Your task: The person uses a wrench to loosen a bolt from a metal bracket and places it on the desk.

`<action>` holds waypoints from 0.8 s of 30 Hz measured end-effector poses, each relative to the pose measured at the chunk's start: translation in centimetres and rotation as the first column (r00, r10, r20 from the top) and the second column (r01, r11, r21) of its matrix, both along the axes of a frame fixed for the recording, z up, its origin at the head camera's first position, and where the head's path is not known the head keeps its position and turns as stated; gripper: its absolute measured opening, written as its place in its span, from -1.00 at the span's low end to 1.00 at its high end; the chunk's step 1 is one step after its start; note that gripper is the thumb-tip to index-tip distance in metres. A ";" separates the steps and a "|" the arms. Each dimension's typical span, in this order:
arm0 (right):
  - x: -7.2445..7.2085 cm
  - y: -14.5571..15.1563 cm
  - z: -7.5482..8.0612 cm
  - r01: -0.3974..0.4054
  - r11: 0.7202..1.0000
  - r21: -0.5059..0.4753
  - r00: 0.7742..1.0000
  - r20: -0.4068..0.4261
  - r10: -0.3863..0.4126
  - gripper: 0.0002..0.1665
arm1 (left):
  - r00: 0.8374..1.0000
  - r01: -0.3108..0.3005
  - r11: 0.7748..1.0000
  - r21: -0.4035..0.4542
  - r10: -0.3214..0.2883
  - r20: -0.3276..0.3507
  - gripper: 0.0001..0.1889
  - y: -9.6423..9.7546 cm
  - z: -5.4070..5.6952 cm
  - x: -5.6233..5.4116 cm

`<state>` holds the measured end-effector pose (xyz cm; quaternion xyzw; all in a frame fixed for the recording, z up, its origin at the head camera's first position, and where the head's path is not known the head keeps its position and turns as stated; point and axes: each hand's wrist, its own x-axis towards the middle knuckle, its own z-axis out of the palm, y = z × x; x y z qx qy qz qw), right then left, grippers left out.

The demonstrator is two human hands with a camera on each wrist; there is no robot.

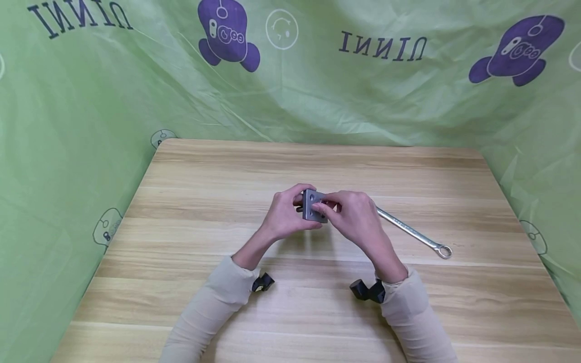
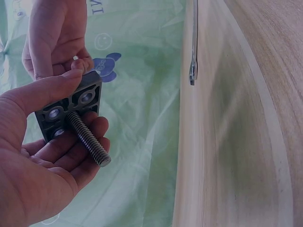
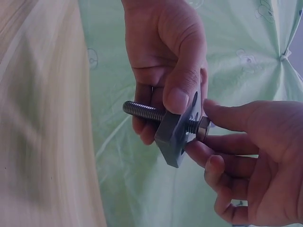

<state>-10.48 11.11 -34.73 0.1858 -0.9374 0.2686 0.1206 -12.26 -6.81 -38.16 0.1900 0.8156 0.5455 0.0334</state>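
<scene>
My left hand (image 1: 287,214) grips a grey square plate (image 1: 308,212) by its edges, the thumb on one side and fingers round the other. The plate has several holes. A threaded hex bolt (image 2: 89,138) runs through its middle, and its long shank sticks out on the ribbed side. In the right wrist view the bolt head (image 3: 203,128) stands off the flat side, with a short stretch of thread showing. My right hand (image 1: 356,217) pinches that head between thumb and fingers. Both hands are raised above the table.
A steel wrench (image 1: 410,231) lies on the wooden table (image 1: 181,302) right of my right hand, its ring end towards me and its other end hidden. Black wrist cameras hang under both sleeves. A green printed cloth (image 1: 317,96) surrounds the table's back and sides.
</scene>
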 end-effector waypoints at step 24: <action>-0.2 0.5 -0.5 -0.251 0.968 -0.001 0.941 -0.236 0.244 -0.77 | 1.000 -0.004 1.000 -0.005 0.004 -0.010 -0.27 0.0 0.0 0.0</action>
